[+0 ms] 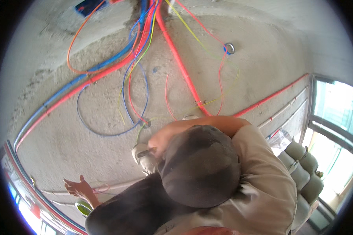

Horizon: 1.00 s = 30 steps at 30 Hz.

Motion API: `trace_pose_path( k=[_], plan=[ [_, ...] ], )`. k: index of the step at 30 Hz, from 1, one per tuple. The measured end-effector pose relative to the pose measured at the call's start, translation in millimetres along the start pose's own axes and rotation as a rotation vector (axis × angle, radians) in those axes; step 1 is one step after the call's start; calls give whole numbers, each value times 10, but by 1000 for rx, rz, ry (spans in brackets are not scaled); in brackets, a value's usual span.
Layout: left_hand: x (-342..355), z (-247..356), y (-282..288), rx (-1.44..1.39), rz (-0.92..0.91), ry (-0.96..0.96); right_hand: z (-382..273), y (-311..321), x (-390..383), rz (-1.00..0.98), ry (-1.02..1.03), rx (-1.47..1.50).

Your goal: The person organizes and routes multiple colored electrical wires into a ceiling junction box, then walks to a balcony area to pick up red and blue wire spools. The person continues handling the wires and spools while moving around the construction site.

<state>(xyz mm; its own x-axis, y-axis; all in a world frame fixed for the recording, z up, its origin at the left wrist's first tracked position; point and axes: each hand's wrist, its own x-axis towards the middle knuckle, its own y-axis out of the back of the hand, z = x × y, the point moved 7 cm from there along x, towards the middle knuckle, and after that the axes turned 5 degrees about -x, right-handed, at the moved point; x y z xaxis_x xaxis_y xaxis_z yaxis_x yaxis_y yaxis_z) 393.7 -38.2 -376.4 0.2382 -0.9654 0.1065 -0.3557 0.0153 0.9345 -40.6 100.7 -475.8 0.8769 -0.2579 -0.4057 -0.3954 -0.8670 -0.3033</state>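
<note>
Just below the wall box, judged that green wire light, springy, best pinched mid-length; saw left hand spread wide, couldn't tell the grip of right hand!

No words, no numbers — no legible labels

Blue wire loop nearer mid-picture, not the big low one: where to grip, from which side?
Pinch the blue wire loop on its right-hand curve, coming from picture right. It bows outward there, while the red wire runs inside its left part.
</note>
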Motion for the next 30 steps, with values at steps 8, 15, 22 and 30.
trace_pose_path(
  k=[8,15,22,30],
  plan=[
    [-21,1768,575,-640,106,-586,-127,837,-3949,2088,179,176],
    [-226,2627,647,-945,-371,-797,1692,1748,-4513,1896,-941,-464],
    [82,929,1470,-625,-771,-899,835,860,-4550,2024,-844,-221],
    [-110,493,4527,-346,-1151,-807,-1346,-3448,-4973,1884,-860,489]
  ],
)
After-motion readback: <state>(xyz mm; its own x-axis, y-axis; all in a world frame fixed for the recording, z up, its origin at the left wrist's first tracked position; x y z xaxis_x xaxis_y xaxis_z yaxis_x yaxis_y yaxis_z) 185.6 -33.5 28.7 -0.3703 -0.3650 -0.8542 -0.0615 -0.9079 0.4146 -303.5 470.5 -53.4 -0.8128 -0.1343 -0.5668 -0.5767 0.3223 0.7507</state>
